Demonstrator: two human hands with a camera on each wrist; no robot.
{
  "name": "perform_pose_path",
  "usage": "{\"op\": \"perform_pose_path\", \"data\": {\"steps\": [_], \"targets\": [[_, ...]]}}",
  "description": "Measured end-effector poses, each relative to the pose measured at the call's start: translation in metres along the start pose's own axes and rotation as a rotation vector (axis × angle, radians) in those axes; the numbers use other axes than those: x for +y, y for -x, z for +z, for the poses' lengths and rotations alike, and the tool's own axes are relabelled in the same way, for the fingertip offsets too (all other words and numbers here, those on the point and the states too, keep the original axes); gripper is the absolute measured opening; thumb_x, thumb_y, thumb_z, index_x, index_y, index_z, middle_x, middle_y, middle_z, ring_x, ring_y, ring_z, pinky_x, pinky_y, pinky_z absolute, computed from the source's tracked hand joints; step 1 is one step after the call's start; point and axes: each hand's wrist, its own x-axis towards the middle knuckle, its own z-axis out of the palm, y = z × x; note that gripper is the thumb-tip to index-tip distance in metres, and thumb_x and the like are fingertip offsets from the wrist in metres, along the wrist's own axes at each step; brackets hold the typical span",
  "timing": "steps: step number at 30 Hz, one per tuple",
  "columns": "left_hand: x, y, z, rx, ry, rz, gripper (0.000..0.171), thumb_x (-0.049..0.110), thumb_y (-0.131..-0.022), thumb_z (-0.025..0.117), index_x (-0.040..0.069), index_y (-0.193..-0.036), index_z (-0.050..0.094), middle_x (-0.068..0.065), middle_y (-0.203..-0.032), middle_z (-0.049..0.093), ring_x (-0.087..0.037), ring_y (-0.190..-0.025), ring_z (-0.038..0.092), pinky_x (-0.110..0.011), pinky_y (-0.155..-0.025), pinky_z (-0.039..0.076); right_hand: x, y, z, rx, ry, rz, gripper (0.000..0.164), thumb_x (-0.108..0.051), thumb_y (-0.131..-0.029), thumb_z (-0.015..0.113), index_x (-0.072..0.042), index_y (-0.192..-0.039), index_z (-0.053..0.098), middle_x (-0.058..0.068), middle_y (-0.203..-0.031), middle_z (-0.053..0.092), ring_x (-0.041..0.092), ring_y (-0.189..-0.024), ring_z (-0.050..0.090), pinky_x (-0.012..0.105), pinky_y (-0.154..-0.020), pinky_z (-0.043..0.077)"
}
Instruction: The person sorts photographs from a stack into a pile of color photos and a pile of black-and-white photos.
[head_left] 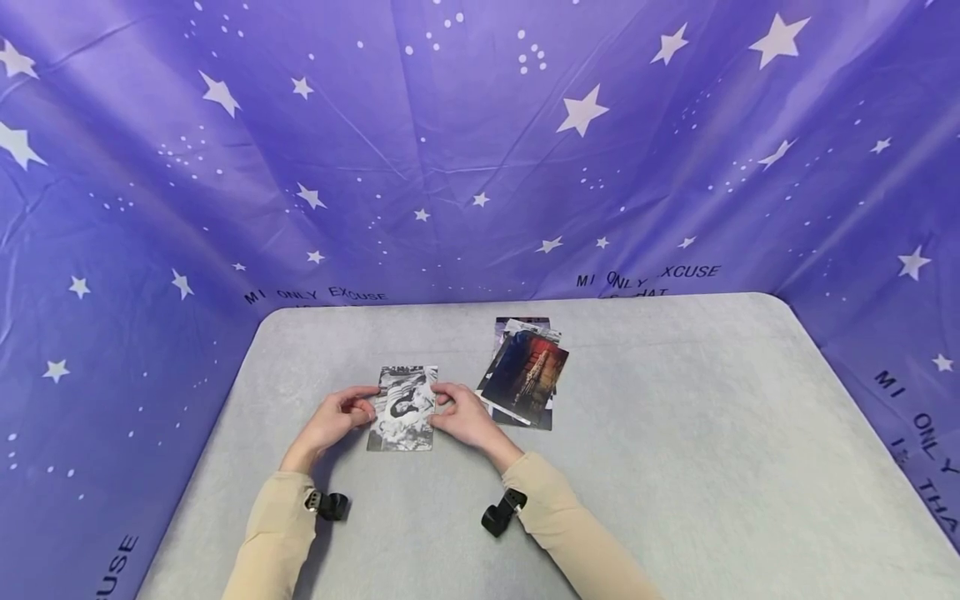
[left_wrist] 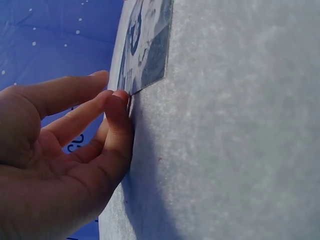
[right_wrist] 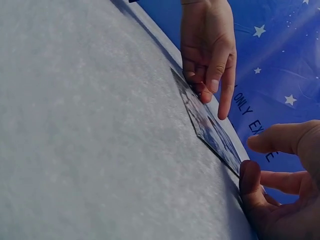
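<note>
A black-and-white photo card [head_left: 403, 425] lies at the table's middle left, a hand at each side edge. From the left, my left hand [head_left: 333, 421] holds the card's edge; in the left wrist view its thumb and fingertips [left_wrist: 116, 100] come together at a corner of the card [left_wrist: 156, 50]. My right hand [head_left: 468, 418] holds the opposite edge. In the right wrist view, the right thumb [right_wrist: 249, 175] touches the card's [right_wrist: 212, 130] near corner, while the index finger stands apart from the thumb. Part of each hand's contact is hidden.
Just right of the right hand lies a loose, fanned pile of picture cards [head_left: 528, 379], a dark red-and-blue one on top. Both rest on a grey table [head_left: 697, 450]. A purple star-printed curtain [head_left: 480, 150] surrounds the table's back and sides. Dark wrist devices [head_left: 501, 512] sit at both cuffs.
</note>
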Motion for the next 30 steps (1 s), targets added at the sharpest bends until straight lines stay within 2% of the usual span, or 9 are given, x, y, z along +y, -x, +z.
{"op": "perform_pose_path", "data": {"steps": [5,12,18,21,26,30], "targets": [[0.003,0.001,-0.002,-0.003,0.044,-0.022,0.045,-0.013,-0.083,0.057,-0.019,-0.126,0.048,-0.015,-0.084,0.063,-0.011,-0.071,0.055,-0.021,-0.06,0.045,-0.001,0.002,-0.005,0.006,-0.047,0.007,0.052,-0.007,-0.076,0.074,0.002,-0.125,0.059,0.011,-0.1,0.057,0.015,-0.078,0.064,0.023,-0.07,0.051],[0.006,0.004,0.0,0.002,0.042,-0.028,0.042,-0.012,-0.085,0.057,-0.017,-0.126,0.049,-0.015,-0.086,0.064,-0.014,-0.072,0.057,-0.023,-0.058,0.046,-0.001,0.005,-0.014,0.035,-0.068,0.008,0.047,-0.005,-0.076,0.071,0.003,-0.121,0.061,0.013,-0.1,0.06,0.015,-0.077,0.063,0.023,-0.069,0.05],[0.006,0.004,0.007,0.007,0.057,-0.064,0.042,-0.008,-0.087,0.058,-0.013,-0.128,0.051,-0.014,-0.09,0.065,-0.015,-0.079,0.06,-0.026,-0.066,0.052,0.002,0.008,-0.018,0.053,-0.09,0.006,0.045,-0.005,-0.077,0.072,0.003,-0.121,0.062,0.014,-0.1,0.062,0.013,-0.075,0.061,0.024,-0.068,0.05],[0.007,0.004,0.01,-0.004,0.064,-0.059,0.043,-0.007,-0.087,0.058,-0.014,-0.128,0.05,-0.015,-0.091,0.064,-0.015,-0.08,0.061,-0.025,-0.069,0.052,0.003,0.009,-0.02,0.062,-0.116,0.001,0.045,-0.004,-0.077,0.073,0.003,-0.12,0.062,0.016,-0.1,0.063,0.014,-0.075,0.062,0.024,-0.069,0.051],[0.007,0.003,0.015,-0.007,0.047,-0.032,0.042,-0.007,-0.087,0.058,-0.014,-0.127,0.051,-0.02,-0.093,0.064,-0.016,-0.079,0.059,-0.023,-0.064,0.049,0.005,0.011,-0.027,0.066,-0.172,0.005,0.044,-0.002,-0.078,0.071,0.004,-0.12,0.061,0.018,-0.101,0.062,0.017,-0.078,0.064,0.025,-0.069,0.051],[0.008,0.001,0.018,-0.006,0.065,-0.024,0.042,-0.008,-0.086,0.057,-0.014,-0.127,0.051,-0.02,-0.093,0.063,-0.016,-0.08,0.059,-0.022,-0.067,0.05,0.007,0.013,-0.035,0.073,-0.191,0.02,0.045,-0.001,-0.079,0.07,0.005,-0.122,0.06,0.018,-0.101,0.063,0.013,-0.076,0.063,0.024,-0.069,0.05]]}}
